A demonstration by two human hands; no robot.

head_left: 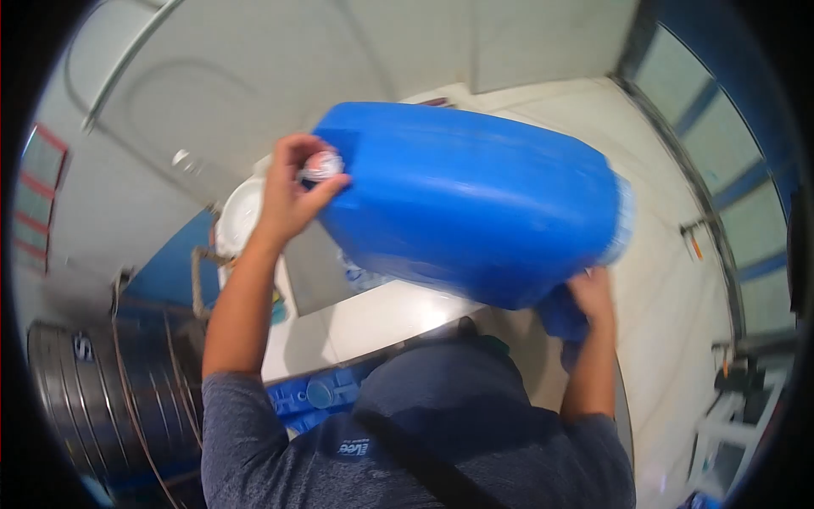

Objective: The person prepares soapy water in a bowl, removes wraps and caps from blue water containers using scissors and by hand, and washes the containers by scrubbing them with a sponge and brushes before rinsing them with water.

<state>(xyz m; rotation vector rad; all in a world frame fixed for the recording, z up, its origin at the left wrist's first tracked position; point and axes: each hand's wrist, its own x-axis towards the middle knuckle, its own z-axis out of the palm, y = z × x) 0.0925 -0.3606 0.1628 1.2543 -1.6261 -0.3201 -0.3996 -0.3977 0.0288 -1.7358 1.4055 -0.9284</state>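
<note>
A large blue plastic jerrycan lies tilted on its side in the air in front of me, across a white counter. At its left end, my left hand curls its thumb and fingers round a small white-and-red cap. My right hand grips the lower right corner of the jerrycan, with part of its fingers hidden. A dark blue piece, perhaps cloth, hangs beside that hand. A pale, whitish rim shows at the jerrycan's right end.
Below the jerrycan runs a white tiled ledge around a basin. A white round bowl sits to the left. Blue containers stand under the ledge. A ribbed steel tank is at the lower left, a white rack at the lower right.
</note>
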